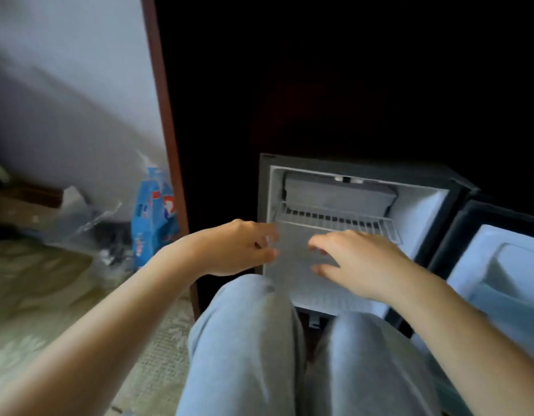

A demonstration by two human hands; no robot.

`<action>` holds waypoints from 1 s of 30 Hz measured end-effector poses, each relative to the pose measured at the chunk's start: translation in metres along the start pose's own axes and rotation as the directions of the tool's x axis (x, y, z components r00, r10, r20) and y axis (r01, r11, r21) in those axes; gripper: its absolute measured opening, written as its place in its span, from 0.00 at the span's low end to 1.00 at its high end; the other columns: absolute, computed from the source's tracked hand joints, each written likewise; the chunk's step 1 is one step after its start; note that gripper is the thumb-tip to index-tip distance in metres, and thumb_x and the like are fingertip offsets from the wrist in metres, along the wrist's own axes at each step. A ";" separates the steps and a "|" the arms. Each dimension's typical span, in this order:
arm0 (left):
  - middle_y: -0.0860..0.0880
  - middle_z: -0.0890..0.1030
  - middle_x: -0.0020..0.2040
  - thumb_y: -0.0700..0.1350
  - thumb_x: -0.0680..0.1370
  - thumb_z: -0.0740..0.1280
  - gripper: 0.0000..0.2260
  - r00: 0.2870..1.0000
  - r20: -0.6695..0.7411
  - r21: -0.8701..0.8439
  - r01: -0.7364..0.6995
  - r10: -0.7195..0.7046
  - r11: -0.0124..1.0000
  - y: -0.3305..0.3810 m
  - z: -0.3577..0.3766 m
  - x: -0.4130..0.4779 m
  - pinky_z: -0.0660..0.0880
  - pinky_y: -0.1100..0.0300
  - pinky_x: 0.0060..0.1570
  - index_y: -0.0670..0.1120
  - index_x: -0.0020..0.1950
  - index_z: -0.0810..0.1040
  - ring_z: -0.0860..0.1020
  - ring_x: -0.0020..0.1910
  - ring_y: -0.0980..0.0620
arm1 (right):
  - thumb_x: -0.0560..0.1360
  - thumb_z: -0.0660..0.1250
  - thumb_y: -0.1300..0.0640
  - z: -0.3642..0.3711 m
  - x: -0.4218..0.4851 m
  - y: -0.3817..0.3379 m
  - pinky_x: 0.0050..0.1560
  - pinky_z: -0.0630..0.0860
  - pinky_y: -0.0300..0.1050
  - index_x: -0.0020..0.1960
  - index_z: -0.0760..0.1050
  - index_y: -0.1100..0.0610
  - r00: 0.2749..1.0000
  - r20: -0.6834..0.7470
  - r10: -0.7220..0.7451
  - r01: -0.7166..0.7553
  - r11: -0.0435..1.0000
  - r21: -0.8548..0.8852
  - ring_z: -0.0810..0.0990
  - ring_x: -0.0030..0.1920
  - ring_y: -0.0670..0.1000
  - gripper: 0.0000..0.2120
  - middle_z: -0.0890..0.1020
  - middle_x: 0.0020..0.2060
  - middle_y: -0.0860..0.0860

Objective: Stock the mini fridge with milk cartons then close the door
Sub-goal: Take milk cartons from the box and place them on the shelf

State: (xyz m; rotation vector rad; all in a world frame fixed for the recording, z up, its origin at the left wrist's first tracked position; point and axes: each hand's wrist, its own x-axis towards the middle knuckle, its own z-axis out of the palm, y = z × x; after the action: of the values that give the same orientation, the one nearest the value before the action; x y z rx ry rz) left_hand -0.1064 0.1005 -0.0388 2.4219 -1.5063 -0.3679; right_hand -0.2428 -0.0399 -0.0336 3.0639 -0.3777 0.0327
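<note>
Print on the blue pack (153, 223) is unreadable; left hand (238, 247) and right hand (358, 262), grip spread empty, face the mini fridge (424, 205).

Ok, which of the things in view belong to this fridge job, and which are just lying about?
For the job: fridge, its open door, wire shelf, blue pack (likely the milk), left hand and right hand, both empty.
Lying about: clear plastic wrap, blurred brown box.
</note>
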 end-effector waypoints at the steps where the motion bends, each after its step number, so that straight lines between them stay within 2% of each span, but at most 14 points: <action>1: 0.52 0.77 0.62 0.54 0.79 0.60 0.18 0.999 -0.010 -0.009 0.040 -0.040 0.999 -0.015 -0.001 -0.009 0.72 0.55 0.61 0.52 0.68 0.69 0.77 0.58 0.53 | 0.79 0.59 0.47 0.001 0.009 -0.013 0.58 0.73 0.52 0.68 0.66 0.46 0.999 0.007 -0.038 0.038 0.999 0.011 0.74 0.63 0.54 0.18 0.75 0.64 0.48; 4: 0.51 0.77 0.62 0.53 0.79 0.61 0.17 0.988 -0.039 -0.036 0.151 -0.153 0.988 -0.058 0.005 -0.039 0.73 0.57 0.60 0.51 0.67 0.69 0.77 0.57 0.52 | 0.79 0.59 0.46 0.008 0.035 -0.054 0.57 0.71 0.52 0.68 0.66 0.45 0.989 0.034 -0.144 0.143 0.989 0.043 0.74 0.63 0.55 0.18 0.75 0.64 0.49; 8: 0.52 0.76 0.63 0.50 0.81 0.58 0.16 0.960 0.035 0.009 0.278 -0.278 0.961 -0.105 0.028 -0.082 0.70 0.59 0.60 0.48 0.67 0.70 0.75 0.59 0.52 | 0.79 0.59 0.46 0.028 0.063 -0.107 0.57 0.71 0.51 0.67 0.67 0.46 0.959 0.090 -0.268 0.260 0.962 0.089 0.74 0.62 0.55 0.17 0.76 0.63 0.49; 11: 0.50 0.78 0.61 0.52 0.80 0.59 0.15 0.927 0.046 -0.049 0.374 -0.372 0.926 -0.141 0.053 -0.115 0.73 0.60 0.56 0.48 0.65 0.71 0.77 0.57 0.53 | 0.79 0.59 0.46 0.049 0.080 -0.145 0.57 0.72 0.52 0.65 0.68 0.47 0.928 0.148 -0.343 0.332 0.938 0.099 0.74 0.61 0.56 0.16 0.76 0.62 0.50; 16: 0.52 0.77 0.61 0.53 0.80 0.58 0.17 0.827 0.134 -0.119 0.561 -0.547 0.819 -0.192 0.108 -0.167 0.74 0.58 0.58 0.50 0.67 0.70 0.77 0.56 0.53 | 0.79 0.60 0.47 0.097 0.101 -0.207 0.55 0.71 0.51 0.64 0.70 0.49 0.852 0.295 -0.432 0.418 0.901 0.112 0.75 0.60 0.56 0.16 0.77 0.60 0.51; 19: 0.50 0.78 0.60 0.52 0.80 0.58 0.15 0.758 0.193 -0.160 0.651 -0.623 0.742 -0.212 0.146 -0.190 0.73 0.56 0.59 0.50 0.65 0.72 0.77 0.57 0.51 | 0.79 0.60 0.49 0.127 0.108 -0.241 0.53 0.71 0.50 0.64 0.70 0.52 0.779 0.395 -0.487 0.469 0.871 0.149 0.76 0.59 0.57 0.16 0.77 0.59 0.52; 22: 0.50 0.77 0.60 0.49 0.80 0.59 0.14 0.685 0.199 -0.152 0.728 -0.700 0.669 -0.223 0.188 -0.210 0.69 0.61 0.55 0.47 0.64 0.73 0.76 0.58 0.50 | 0.79 0.60 0.51 0.156 0.109 -0.268 0.55 0.73 0.51 0.64 0.71 0.53 0.698 0.447 -0.560 0.493 0.828 0.269 0.76 0.57 0.56 0.15 0.77 0.58 0.53; 24: 0.50 0.77 0.59 0.48 0.79 0.61 0.14 0.659 0.169 -0.170 0.752 -0.733 0.637 -0.228 0.213 -0.222 0.67 0.67 0.48 0.47 0.63 0.73 0.76 0.56 0.52 | 0.78 0.61 0.53 0.174 0.107 -0.280 0.55 0.74 0.53 0.63 0.72 0.54 0.673 0.450 -0.588 0.478 0.809 0.342 0.77 0.55 0.56 0.14 0.78 0.57 0.54; 28: 0.50 0.78 0.55 0.48 0.76 0.66 0.12 0.588 0.057 -0.244 0.792 -0.807 0.560 -0.225 0.244 -0.235 0.75 0.59 0.50 0.48 0.58 0.74 0.77 0.52 0.50 | 0.78 0.62 0.56 0.210 0.106 -0.297 0.50 0.74 0.49 0.60 0.73 0.57 0.686 0.336 -0.645 0.527 0.759 0.382 0.78 0.53 0.56 0.12 0.79 0.54 0.54; 30: 0.52 0.77 0.55 0.51 0.75 0.67 0.13 0.546 -0.023 -0.257 0.807 -0.838 0.532 -0.218 0.255 -0.237 0.75 0.60 0.48 0.50 0.58 0.74 0.77 0.52 0.52 | 0.77 0.63 0.58 0.225 0.104 -0.307 0.47 0.72 0.46 0.58 0.73 0.58 0.664 0.262 -0.700 0.598 0.708 0.376 0.78 0.52 0.55 0.10 0.79 0.53 0.54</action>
State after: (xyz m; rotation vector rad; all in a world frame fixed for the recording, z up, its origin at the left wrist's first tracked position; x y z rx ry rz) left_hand -0.1153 0.3839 -0.3357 2.7285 -0.1024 -0.4780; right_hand -0.0635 0.2198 -0.2713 3.2315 0.8286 -0.6133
